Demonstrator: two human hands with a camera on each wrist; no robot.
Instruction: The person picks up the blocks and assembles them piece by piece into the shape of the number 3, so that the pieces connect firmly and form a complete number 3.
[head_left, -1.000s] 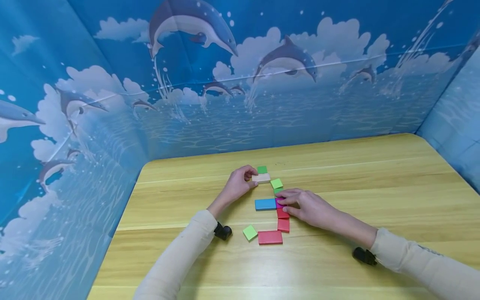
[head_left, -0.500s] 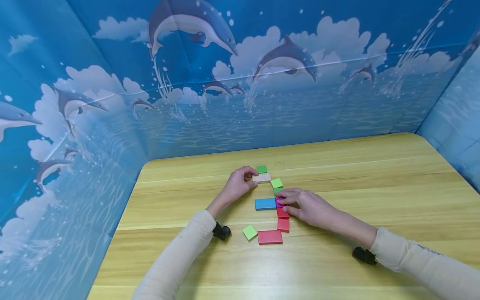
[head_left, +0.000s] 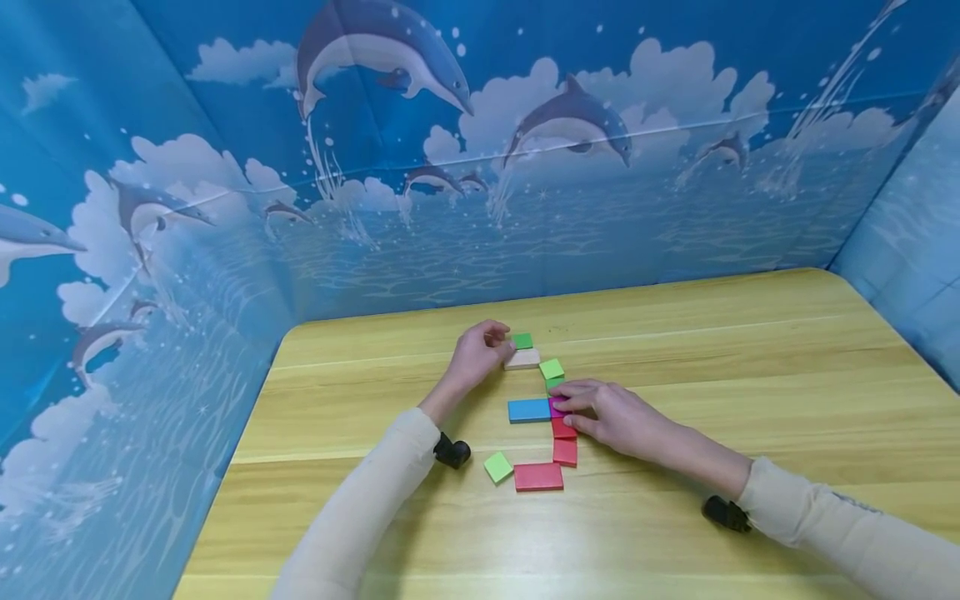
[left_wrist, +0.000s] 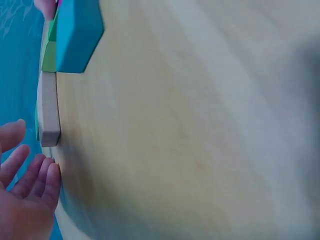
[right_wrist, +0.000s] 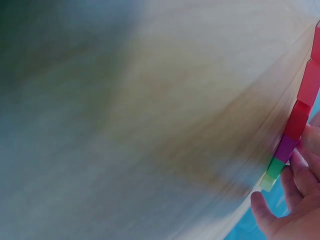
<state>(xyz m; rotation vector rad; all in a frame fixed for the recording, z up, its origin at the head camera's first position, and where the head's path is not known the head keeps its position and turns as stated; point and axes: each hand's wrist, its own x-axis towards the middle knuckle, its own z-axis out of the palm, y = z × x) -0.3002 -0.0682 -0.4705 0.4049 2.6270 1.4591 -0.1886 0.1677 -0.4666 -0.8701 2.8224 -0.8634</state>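
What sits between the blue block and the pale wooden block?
Bare table; in the head view nothing lies between the blue block and the pale wooden block.

Light wooden tabletop (head_left: 750,358) with lengthwise grain, walled on three sides. Lying flat on it, near the middle — a loose chain of small coloured blocks: a small green square block (head_left: 522,341) farthest back, a pale beige rectangular block (head_left: 522,359) just in front of it, a light green square block (head_left: 552,368), a blue rectangular block (head_left: 529,410), a magenta block (head_left: 557,407) touching the blue one's right end, two small red square blocks (head_left: 565,451), a long red rectangular block (head_left: 538,477) nearest — and a lone lime green square block (head_left: 498,467) just left of it.
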